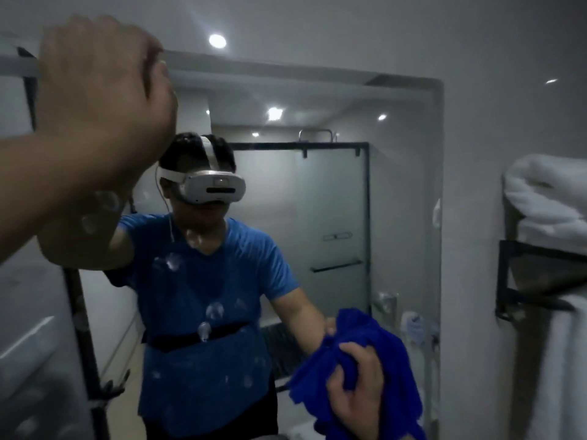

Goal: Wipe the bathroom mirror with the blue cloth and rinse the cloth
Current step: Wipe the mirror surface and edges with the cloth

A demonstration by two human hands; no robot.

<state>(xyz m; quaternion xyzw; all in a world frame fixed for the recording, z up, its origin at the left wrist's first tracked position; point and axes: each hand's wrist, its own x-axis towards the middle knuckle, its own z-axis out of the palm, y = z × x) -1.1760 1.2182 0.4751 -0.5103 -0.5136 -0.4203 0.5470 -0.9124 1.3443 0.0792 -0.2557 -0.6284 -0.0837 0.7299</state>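
Blue cloth (368, 331) is seen in the head view, bunched into a loose wad at the lower right part of the mirror (397, 154). Its long axis runs nearly upright, leaning a little to the right, with the gathered top pointing up and the loose folds hanging down out of frame. A reflected arm meets the cloth's upper left edge, so the cloth appears to lie against the glass.

The cloth is gripped by the right hand (355, 392), whose fingers and thumb are curled tightly into the fabric from below. The left hand (101, 100) is raised at the upper left, near the mirror's top corner, and is shown from the back with heavy blur. Its fingers seem bent forward, but whether anything is held or touched cannot be told.

Pale round spots (214, 311) are scattered over the glass. A person in a blue shirt, wearing a white headset (212, 185), is reflected there, with a frosted shower screen (330, 217) behind.

Beside the mirror on the right, a black wall rack (540, 281) is mounted, and folded white towels (546, 198) are stacked on it.
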